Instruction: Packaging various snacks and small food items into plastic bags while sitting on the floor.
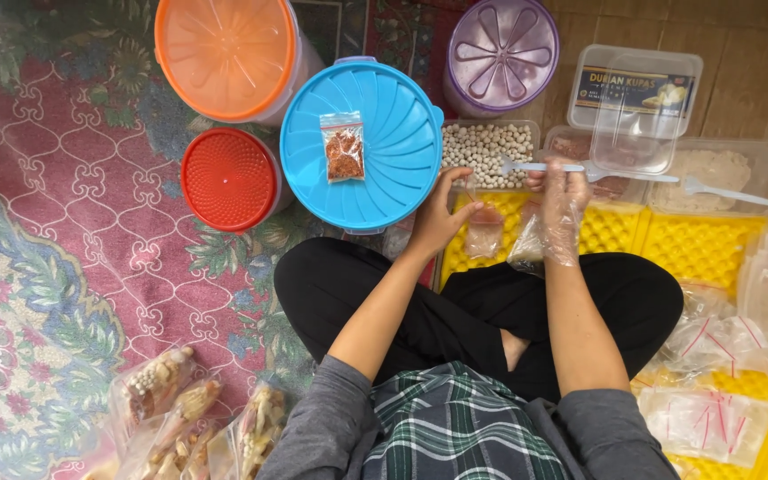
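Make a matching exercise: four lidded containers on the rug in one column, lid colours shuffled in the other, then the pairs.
Containers:
1. Big one at the top left
2. Small one below it
3. One bearing the small spice packet
4. One at the top, right of centre

Lid colours:
A. purple
B. blue
C. orange
D. red

Pairs: 1-C, 2-D, 3-B, 4-A

A small clear spice packet (343, 148) lies on the blue lid (384, 178).
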